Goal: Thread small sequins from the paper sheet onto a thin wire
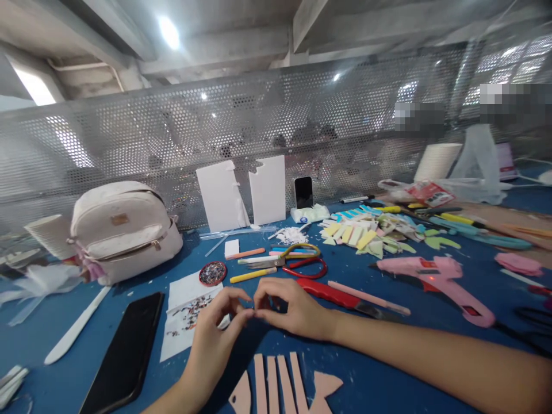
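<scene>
My left hand (217, 329) and my right hand (294, 307) meet in the middle, each with thumb and fingertips pinched together. Whatever lies between the fingertips is too small to make out. Below them on the table are flat pink cut pieces: a fish-head shape with a hole (242, 394), several narrow strips (273, 386) and a tail shape (323, 384). Partly behind my left hand lies a white paper (171, 340) with small dark and orange bits on it. Beyond my right hand are a red-handled knife (330, 291) and scissors (282, 260) with red and yellow handles.
A round red-rimmed dish (213, 274) holds dark bits. Left stand a white backpack (123, 230) and a black phone (125, 351). Right are a pink glue gun (440, 279) and a pile of pale scraps (366, 233). White boards (269, 192) lean against a perforated metal screen (172, 138).
</scene>
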`<state>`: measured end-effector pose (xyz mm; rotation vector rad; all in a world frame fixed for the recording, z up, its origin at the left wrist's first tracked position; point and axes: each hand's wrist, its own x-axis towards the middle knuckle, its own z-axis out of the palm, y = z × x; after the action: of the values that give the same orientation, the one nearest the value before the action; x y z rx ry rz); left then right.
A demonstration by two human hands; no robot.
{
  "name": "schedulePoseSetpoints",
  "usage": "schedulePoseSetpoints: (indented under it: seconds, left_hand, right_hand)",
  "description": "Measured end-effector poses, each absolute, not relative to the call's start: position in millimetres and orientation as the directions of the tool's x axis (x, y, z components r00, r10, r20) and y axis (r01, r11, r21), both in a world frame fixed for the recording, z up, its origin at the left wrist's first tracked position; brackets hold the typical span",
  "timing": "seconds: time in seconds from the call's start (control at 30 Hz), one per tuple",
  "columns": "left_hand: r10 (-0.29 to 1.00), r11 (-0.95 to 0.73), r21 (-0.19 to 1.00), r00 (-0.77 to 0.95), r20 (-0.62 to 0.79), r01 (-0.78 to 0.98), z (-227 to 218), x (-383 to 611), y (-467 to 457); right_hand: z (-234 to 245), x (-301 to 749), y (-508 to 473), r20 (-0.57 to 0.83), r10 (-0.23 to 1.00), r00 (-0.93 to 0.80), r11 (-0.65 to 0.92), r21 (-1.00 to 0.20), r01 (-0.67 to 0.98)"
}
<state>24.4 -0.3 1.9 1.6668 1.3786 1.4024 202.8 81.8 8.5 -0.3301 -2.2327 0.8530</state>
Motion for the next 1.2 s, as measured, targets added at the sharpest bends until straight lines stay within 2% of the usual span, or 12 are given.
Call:
schedulePoseSetpoints:
  seconds: [0.1, 0.23, 0.47, 0.57, 0.63, 0.7, 0.8, 0.97, 1.1, 1.17, 1.2]
  left_hand:
    - [0.894, -0.384, 0.808, -0.040, 0.447, 0.446, 2.7, 18.1, -4.0]
    - [0.848, -0.480, 0.730, 0.043, 0.529, 0.486, 4.3, 15.1, -8.8]
    - [0.829, -0.531, 0.677, 0.148, 0.539, 0.509, 3.3, 15.2, -10.5]
    - [0.873, -0.452, 0.725, 0.089, 0.480, 0.520, 4.4, 16.5, -9.3]
    - [0.896, -0.394, 0.760, 0.031, 0.443, 0.517, 6.1, 18.0, -7.9]
    - [0.905, -0.366, 0.785, -0.006, 0.426, 0.499, 7.7, 19.4, -6.4]
    - [0.911, -0.350, 0.810, -0.029, 0.410, 0.470, 8.8, 20.8, -4.2]
    - [0.912, -0.341, 0.819, -0.050, 0.408, 0.462, 11.8, 21.3, -0.5]
    - [0.822, -0.464, 0.744, -0.079, 0.564, 0.480, 28.8, 27.7, -15.5]
    - [0.811, -0.467, 0.779, -0.148, 0.566, 0.419, 40.4, 34.6, -34.8]
    - [0.840, -0.418, 0.816, -0.172, 0.515, 0.399, 45.7, 38.6, -46.5]
  right_hand:
    - [7.9, 202.4, 84.8, 0.526, 0.586, -0.616, 0.669, -0.743, 0.003]
    - [3.8, 201.2, 90.7, 0.475, 0.742, -0.473, 0.543, -0.840, 0.009]
    - [-3.5, 202.3, 101.1, 0.531, 0.796, -0.290, 0.558, -0.829, 0.014]
    - [2.4, 204.1, 97.3, 0.593, 0.750, -0.292, 0.630, -0.775, 0.044]
    - [7.4, 204.6, 92.2, 0.658, 0.611, -0.440, 0.750, -0.658, 0.058]
    - [10.5, 204.5, 87.6, 0.639, 0.456, -0.619, 0.828, -0.561, 0.031]
    - [9.8, 203.8, 84.9, 0.606, 0.318, -0.729, 0.878, -0.478, -0.014]
    - [5.4, 203.1, 86.9, 0.662, 0.345, -0.666, 0.862, -0.504, -0.053]
    - [6.6, 203.0, 86.3, 0.661, 0.450, -0.600, 0.831, -0.557, 0.009]
    - [8.0, 203.1, 85.4, 0.651, 0.491, -0.579, 0.815, -0.578, 0.042]
    - [8.8, 203.2, 84.9, 0.644, 0.500, -0.579, 0.810, -0.584, 0.051]
